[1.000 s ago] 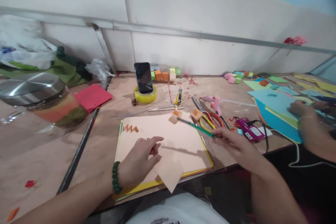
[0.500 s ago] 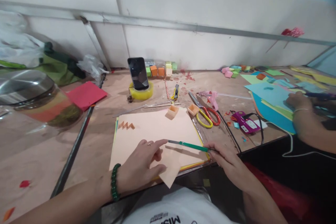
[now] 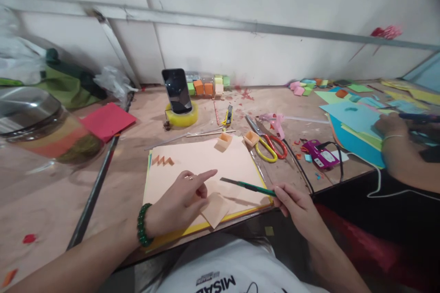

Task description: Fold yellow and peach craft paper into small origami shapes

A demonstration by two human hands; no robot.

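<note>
In the head view, my left hand (image 3: 184,201) rests over a stack of peach paper sheets (image 3: 192,153). Its index finger points outward, the thumb is apart from it and the other fingers curl under. Beside the thumb a small square of peach paper (image 3: 216,212) lies near the stack's front edge; the hand covers part of it. My right hand (image 3: 292,203) is closed round the end of a slim green craft knife (image 3: 256,187). The knife's dark tip points left, just short of the left index finger. On the stack stand an open peach paper box (image 3: 224,141) and a zigzag-folded strip (image 3: 162,160).
Another paper box (image 3: 251,138), scissors (image 3: 271,149), a pink glue gun (image 3: 277,123) and a yellow cutter (image 3: 228,115) surround the stack. A phone (image 3: 177,89) leans on a tape roll (image 3: 184,118). At right, another person's hand (image 3: 392,126) touches blue paper. A jar (image 3: 51,132) stands left.
My left hand and the small paper square have shifted slightly back from the table's front edge. The knife's tip has come away from the left index fingertip, leaving a small gap.
</note>
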